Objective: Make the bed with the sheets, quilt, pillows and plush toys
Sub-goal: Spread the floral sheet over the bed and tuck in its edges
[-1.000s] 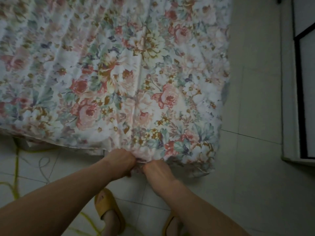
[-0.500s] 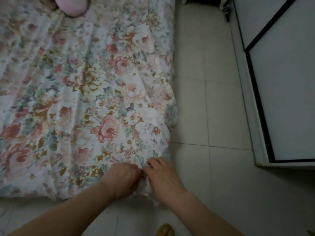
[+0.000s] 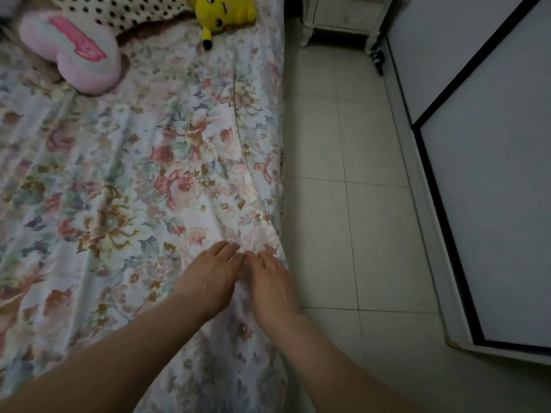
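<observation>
Cotton-looking and thin, the floral sheet is spread over the bed, printed with faded pink roses, tan blooms and grey-green leaves on white. Its surface is rumpled, with soft creases fanning away from the hands toward the far end. Its long right edge runs nearly straight up the view along the side of the mattress, where the cloth drops toward the floor. Both hands lie palm down on the sheet close to that edge, side by side. The left hand and the right hand have straight fingers laid flat on the fabric, angled inward so the fingertips almost meet. Neither hand pinches or gathers any cloth. At the far end, a plump pink plush cushion with rounded lobes and a brighter pink patch rests on the sheet at the left. A yellow plush toy lies near the right edge, one black-tipped ear pointing back toward the person. Between them sits cream fabric with black polka dots. Beside the bed is a smooth, pale tiled floor with thin dark grout lines. A white nightstand stands at the far end, and a white panel with a black frame fills the right side.
</observation>
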The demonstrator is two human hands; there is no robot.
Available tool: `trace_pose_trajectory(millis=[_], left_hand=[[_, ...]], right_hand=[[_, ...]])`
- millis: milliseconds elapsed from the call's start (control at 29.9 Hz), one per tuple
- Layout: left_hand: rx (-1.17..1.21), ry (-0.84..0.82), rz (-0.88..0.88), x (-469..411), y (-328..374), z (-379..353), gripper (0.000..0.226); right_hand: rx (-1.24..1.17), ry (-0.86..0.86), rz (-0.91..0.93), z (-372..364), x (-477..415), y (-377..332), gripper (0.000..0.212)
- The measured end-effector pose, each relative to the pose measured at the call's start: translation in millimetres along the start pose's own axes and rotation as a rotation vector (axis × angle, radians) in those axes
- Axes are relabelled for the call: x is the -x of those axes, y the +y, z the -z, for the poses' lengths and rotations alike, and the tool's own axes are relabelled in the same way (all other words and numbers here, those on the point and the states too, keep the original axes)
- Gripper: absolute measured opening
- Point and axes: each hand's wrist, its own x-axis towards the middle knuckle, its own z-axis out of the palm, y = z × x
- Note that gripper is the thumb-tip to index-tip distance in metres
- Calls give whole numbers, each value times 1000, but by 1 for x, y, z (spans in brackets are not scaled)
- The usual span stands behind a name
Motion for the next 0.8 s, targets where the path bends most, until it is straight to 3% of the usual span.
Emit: trace_pose_trajectory(millis=[134, 335, 402, 502, 636, 803], left_hand=[[-20, 32, -54, -67, -17, 12, 61], [-106, 35, -62, -176, -32, 40, 58], [-181, -27, -112, -242, -27, 44, 48], [-272, -137, -66, -309, -15, 43, 34], [-313, -303, 81, -359, -5, 30, 32], [-284, -302, 117, -363, -8, 31, 35]], right_hand=[[-256, 74, -126, 2, -57, 15, 41], [-389, 152, -210, 19, -133, 50, 44], [-401, 194, -301, 24, -180, 77, 42], [-362, 64, -438, 25, -232, 104, 30], [-444, -162, -407, 20, -273, 112, 38], [-641, -170, -491, 20, -287, 110, 26]])
